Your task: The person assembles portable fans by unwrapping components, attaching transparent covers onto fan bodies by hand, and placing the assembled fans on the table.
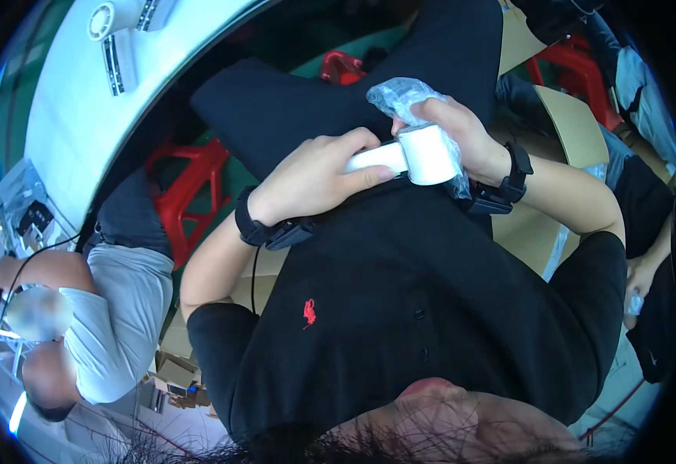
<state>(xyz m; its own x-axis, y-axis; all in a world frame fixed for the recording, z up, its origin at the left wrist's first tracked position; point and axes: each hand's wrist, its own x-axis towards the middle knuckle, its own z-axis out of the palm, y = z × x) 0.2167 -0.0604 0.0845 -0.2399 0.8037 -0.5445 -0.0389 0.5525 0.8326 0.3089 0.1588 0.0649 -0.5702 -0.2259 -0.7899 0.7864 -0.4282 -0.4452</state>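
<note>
Left hand (311,174) grips the gadget (425,158), right hand (466,133) holds its bag (400,94); one hard tug could make the gadget slip out

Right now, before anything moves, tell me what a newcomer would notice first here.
Probably the white gadget at the centre, its handle in the left hand, its round head beside the right hand, which grips crumpled clear plastic. Next, the red stool left of the dark-clothed lap and the white table curving across the upper left.
</note>
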